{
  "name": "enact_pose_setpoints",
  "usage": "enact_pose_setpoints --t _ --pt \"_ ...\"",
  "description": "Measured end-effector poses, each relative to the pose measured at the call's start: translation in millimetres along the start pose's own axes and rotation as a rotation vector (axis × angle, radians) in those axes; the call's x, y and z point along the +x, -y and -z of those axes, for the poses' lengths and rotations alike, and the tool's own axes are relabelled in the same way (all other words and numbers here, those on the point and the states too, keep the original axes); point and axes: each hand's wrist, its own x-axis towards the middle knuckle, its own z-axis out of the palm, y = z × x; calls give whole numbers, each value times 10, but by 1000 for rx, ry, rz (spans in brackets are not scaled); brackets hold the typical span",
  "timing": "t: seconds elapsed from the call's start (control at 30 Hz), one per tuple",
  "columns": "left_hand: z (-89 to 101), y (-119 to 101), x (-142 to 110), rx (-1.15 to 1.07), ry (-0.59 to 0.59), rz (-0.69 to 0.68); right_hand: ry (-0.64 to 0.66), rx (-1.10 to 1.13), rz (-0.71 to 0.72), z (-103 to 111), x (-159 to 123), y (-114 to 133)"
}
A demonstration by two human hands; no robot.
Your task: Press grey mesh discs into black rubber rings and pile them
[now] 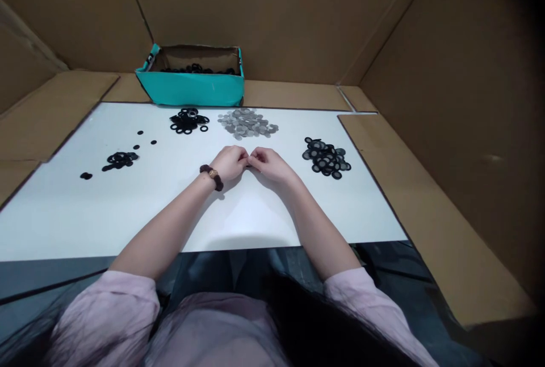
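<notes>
My left hand [230, 162] and my right hand [268, 165] meet at the middle of a white board [128, 208], fingers curled, fingertips pinched together over a tiny part I cannot make out. A dark beaded bracelet sits on my left wrist. Just beyond the hands lies a heap of grey mesh discs [246, 122]. A pile of black rings [187, 120] lies left of it. To the right sits a pile of black rings with mesh inside [326, 158].
A teal box [193, 87] holding black rings stands at the back edge. A smaller cluster of black rings [119, 159] and a few loose ones lie at the left. Brown cardboard walls surround the board.
</notes>
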Motion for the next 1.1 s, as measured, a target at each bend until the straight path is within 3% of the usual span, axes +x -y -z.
enact_pose_setpoints --t 0.17,0.33,0.47,0.9,1.1 --pt "84 -46 14 -121 56 91 55 195 28 23 -48 66" --pt "49 -84 -1 -123 -38 132 -35 243 -39 -18 -56 49" --pt "67 -65 -10 -176 -88 144 12 333 -96 -40 -41 35" --pt "354 -105 -42 -276 221 89 130 320 -28 -53 -145 148" --pt "330 -81 -9 -462 91 45 113 171 71 67 -80 164"
